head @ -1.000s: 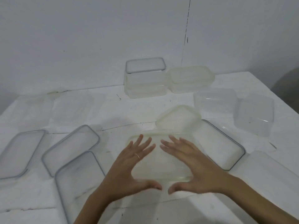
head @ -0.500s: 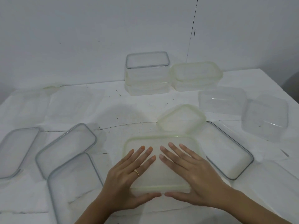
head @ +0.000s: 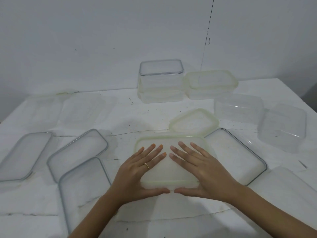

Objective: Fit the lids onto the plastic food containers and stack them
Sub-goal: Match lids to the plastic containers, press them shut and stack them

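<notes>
While the left hand [head: 137,169] and right hand [head: 204,169] lie flat, fingers straight, on the green-rimmed lid [head: 171,140], gripping nothing, it sits atop a clear container [head: 163,206] at near centre. The plastic looks light, thin, flexible and slippery, so pressing rim and corners should seat it better than the bowing middle.

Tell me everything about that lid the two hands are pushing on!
The lid is a cloudy, see-through plastic rectangle with rounded corners and a pale yellow-green rim. It lies flat on a clear container near the front of the white table. The left hand and right hand press on it with flat, spread fingers, thumbs along its near edge. Whether it has snapped fully shut cannot be told.
</notes>
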